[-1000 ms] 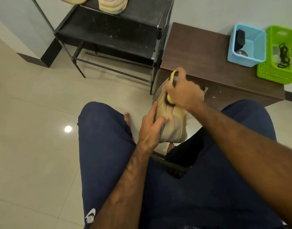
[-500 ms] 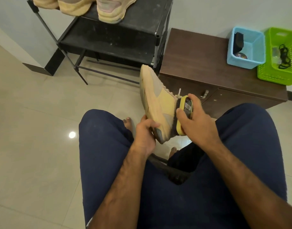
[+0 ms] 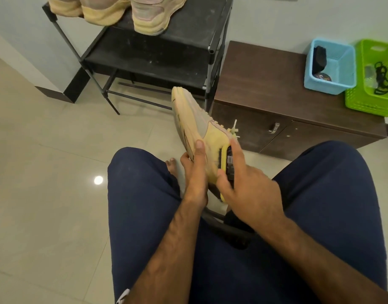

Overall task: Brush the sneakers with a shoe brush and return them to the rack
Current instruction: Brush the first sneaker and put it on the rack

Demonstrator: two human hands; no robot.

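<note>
Sneakers (image 3: pixel 122 14) sit atop the rack (image 3: pixel 166 51) at left, while between the knees the left hand (image 3: pixel 195 172) grips a tilted sneaker (image 3: pixel 195 119), the right hand (image 3: pixel 250 189) clasps a yellow brush (image 3: pixel 224 157) against it, and on the table (image 3: pixel 265 73) a blue basket (image 3: pixel 324 88) holds a round tin (image 3: pixel 322 76), a green basket (image 3: pixel 364 104) a black cord (image 3: pixel 380 77).

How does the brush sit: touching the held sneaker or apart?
Touching. In the head view the right hand presses the brush, bristles first, against the sneaker with no gap.

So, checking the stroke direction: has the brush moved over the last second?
Yes. The right hand has drawn the brush down the sneaker, from level with the cabinet's front corner to below it, toward the lap.
</note>
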